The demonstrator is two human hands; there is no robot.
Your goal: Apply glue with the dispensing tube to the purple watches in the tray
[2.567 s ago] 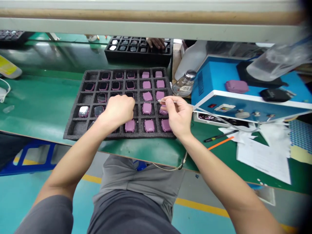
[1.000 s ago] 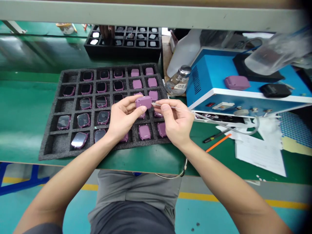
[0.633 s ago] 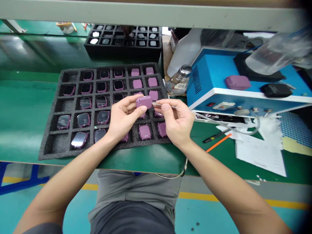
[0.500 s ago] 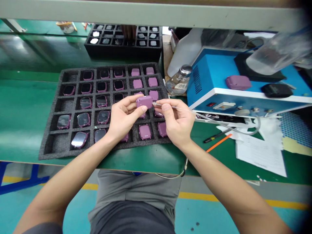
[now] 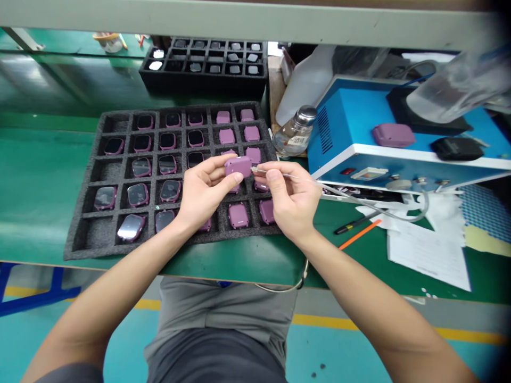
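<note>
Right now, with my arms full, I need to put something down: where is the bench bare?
The widest bare patch is green bench left of the foam tray. A narrower strip lies between tray and bench edge, flanked by the forearms. Right is crowded: glass bottle, blue machine, pen and papers.

In my two hands (image 5: 205, 189), one purple watch case (image 5: 238, 166) and one cord (image 5: 327, 188), mid-frame; fifteen dark watch screens (image 5: 138, 194) show at center left, two dark trays (image 5: 96, 233), one blue machine (image 5: 339, 125) at right.
</note>
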